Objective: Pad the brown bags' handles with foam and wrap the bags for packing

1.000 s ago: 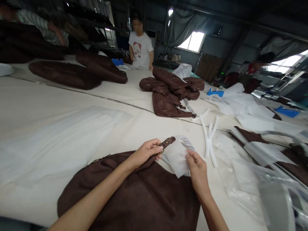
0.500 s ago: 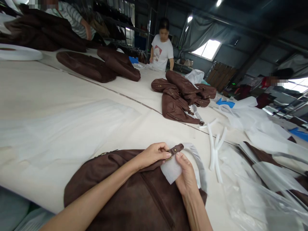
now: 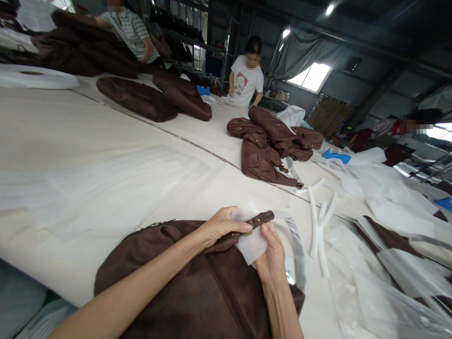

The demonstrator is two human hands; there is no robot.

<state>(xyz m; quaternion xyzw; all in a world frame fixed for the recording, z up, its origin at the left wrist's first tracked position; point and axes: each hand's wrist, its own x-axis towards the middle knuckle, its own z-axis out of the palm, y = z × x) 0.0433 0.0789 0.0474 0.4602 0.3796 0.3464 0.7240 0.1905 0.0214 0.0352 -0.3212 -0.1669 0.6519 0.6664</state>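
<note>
A brown leather-look handbag (image 3: 183,292) lies in front of me, with a zip running down its side. My left hand (image 3: 226,226) pinches the bag's strap (image 3: 260,220) by its brass buckle (image 3: 248,230), thumb on top. A small white wrapping sheet (image 3: 252,247) passes behind the strap, showing above and below it. My right hand (image 3: 271,252) is closed at the sheet's right edge, its thumb and fingertips just under the strap end; the fingers behind the sheet are hidden. The rest of the handle (image 3: 298,245) curves right in a pale wrapping.
White foam sticks (image 3: 319,230) lie right of the bag, near clear plastic (image 3: 374,282). More brown bags (image 3: 268,141) are piled ahead. Thin white sheeting (image 3: 106,183) spreads at left, with a white roll (image 3: 38,77) beyond. Co-workers (image 3: 245,80) stand across the table (image 3: 197,176).
The white sheet now also shows above the strap, behind my left fingers, where before it hung only below. My right hand has shifted slightly left and down. The view has tilted a little.
</note>
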